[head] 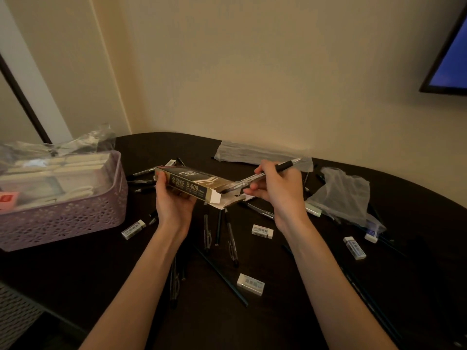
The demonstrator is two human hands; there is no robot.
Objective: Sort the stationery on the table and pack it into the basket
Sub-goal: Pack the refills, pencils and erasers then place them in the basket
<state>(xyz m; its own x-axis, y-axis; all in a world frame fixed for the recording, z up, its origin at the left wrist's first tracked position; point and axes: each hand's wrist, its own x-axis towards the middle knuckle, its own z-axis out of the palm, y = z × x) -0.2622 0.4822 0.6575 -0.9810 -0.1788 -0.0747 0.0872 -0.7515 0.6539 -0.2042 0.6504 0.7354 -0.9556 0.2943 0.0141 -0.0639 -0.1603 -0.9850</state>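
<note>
Held up over the middle of the dark table (pixel 278 324): gold-and-black pen box (pixel 192 184), end flap hanging open toward the right. Gripped from below by the left hand (pixel 171 195), fingers curled round its far end. Pinched in the right hand (pixel 280 188), thumb and fingertips closed on the barrel: a clear pen (pixel 267 173), tip angled down at the box's open mouth. Scattered on the tabletop under and around the forearms: more pens and pencils (pixel 231 238), plus white erasers (pixel 262 231), lying apart from each other. Over at the left edge, sat a lilac lattice basket (pixel 63 218), already loaded with pale boxes and crinkled plastic. Off to the right, a crumpled clear bag (pixel 343 195); at the back, against the cream wall (pixel 252 72), a flat plastic sleeve (pixel 255 152). Rounded table rim curved along the wall; bare dark surface showed nearest the camera. Up in the right corner, a blue-lit screen (pixel 452 61).
</note>
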